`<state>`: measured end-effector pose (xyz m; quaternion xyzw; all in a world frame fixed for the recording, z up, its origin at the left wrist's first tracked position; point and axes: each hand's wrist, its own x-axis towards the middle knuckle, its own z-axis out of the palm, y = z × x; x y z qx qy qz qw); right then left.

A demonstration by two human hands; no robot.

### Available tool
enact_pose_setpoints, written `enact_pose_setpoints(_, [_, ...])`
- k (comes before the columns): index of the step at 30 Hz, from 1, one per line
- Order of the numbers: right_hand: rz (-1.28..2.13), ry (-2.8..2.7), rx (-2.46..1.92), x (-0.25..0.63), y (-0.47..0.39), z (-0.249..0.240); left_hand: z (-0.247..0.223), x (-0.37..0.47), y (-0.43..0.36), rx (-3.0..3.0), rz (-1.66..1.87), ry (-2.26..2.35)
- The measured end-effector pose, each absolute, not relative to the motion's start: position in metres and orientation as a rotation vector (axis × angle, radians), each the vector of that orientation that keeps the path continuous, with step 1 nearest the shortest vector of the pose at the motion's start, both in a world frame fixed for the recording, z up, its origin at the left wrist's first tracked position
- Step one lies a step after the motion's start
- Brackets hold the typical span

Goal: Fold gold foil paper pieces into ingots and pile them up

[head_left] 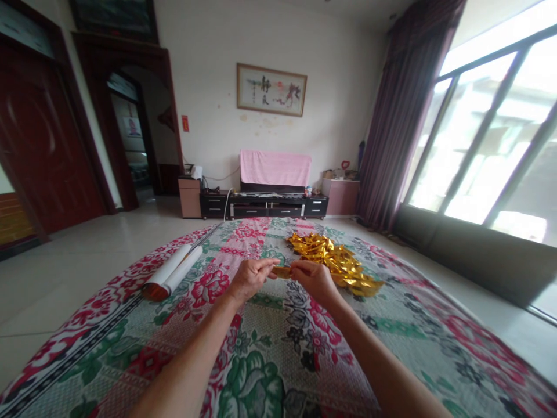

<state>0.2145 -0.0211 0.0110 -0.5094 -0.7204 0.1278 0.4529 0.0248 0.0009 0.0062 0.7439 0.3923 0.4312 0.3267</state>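
Between my two hands is a small strip of gold foil paper (282,271), held level above the patterned cloth. My left hand (252,278) pinches its left end with thumb and fingers. The right end is pinched by my right hand (314,280). Just behind and to the right of my right hand lies a pile of folded gold foil pieces (335,258), shiny and pointed. The fingertips cover both ends of the strip.
A floral cloth (256,377) covers the broad surface under my hands. Rolled sheets (174,271), white outside and orange-gold inside, lie at the left. Beyond stand a low black cabinet (265,208) and a pink cloth (275,168) over a screen-like object.
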Motion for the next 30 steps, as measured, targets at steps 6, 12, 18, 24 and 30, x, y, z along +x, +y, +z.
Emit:
enact_pose_setpoints(6, [0.194, -1.849, -1.260, 0.216, -0.023, 0.011, 0.004, 0.025, 0.002, 1.930, 1.092, 1.020])
enact_pose_setpoints(12, [0.016, -1.876, -1.226, 0.209, -0.027, 0.009, -0.001, 0.023, 0.002, 1.895, 1.083, 1.056])
enact_pose_setpoints(18, [0.010, -1.898, -1.206, 0.207, -0.028, 0.006, 0.000, 0.024, 0.001, 1.904, 1.104, 1.102])
enact_pose_setpoints(24, [0.003, -1.917, -1.195, 0.206, -0.028, 0.007, 0.002, 0.027, -0.001, 1.922, 1.141, 1.153])
enact_pose_setpoints(30, [-0.020, -1.933, -1.237, 0.207, -0.030, 0.010, 0.003, 0.029, -0.004, 1.922, 1.115, 1.119])
